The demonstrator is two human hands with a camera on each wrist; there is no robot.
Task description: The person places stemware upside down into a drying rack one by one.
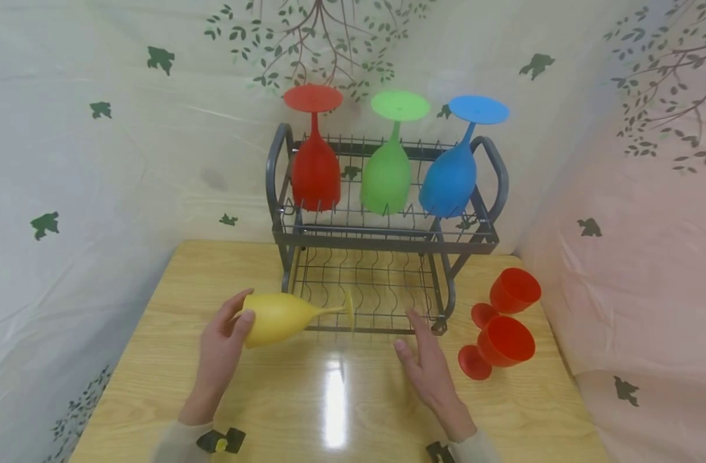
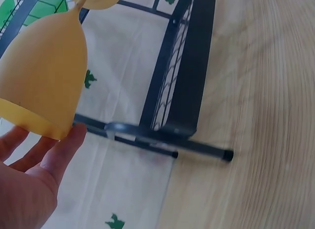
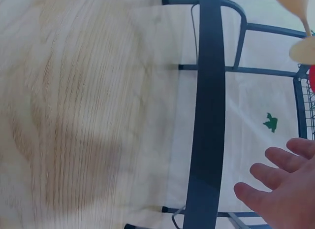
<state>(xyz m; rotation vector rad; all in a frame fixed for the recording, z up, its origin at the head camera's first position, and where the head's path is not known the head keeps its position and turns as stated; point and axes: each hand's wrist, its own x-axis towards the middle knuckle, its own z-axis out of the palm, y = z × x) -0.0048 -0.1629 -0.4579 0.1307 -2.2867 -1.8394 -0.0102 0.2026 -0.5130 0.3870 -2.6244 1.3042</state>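
My left hand [image 1: 226, 344] grips a yellow plastic wine glass [image 1: 278, 318] by its rim end, thumb on the near side. The glass lies sideways in the air, its stem and foot pointing right, before the lower tier of a dark two-tier dish rack [image 1: 388, 243]. In the left wrist view, fingertips [image 2: 74, 135] press the rim of the yellow bowl. My right hand [image 1: 431, 373] holds nothing, fingers extended near the rack's front right corner. Upside down on the upper tier stand a red wine glass [image 1: 316, 170], a green one [image 1: 386, 177] and a blue one [image 1: 450, 180].
Two red goblets [image 1: 506, 341] lie tilted on the wooden table [image 1: 173, 360], right of the rack. Behind the rack hangs a pale cloth backdrop [image 1: 127, 173] with leaf prints. Another cloth side borders the table on the right.
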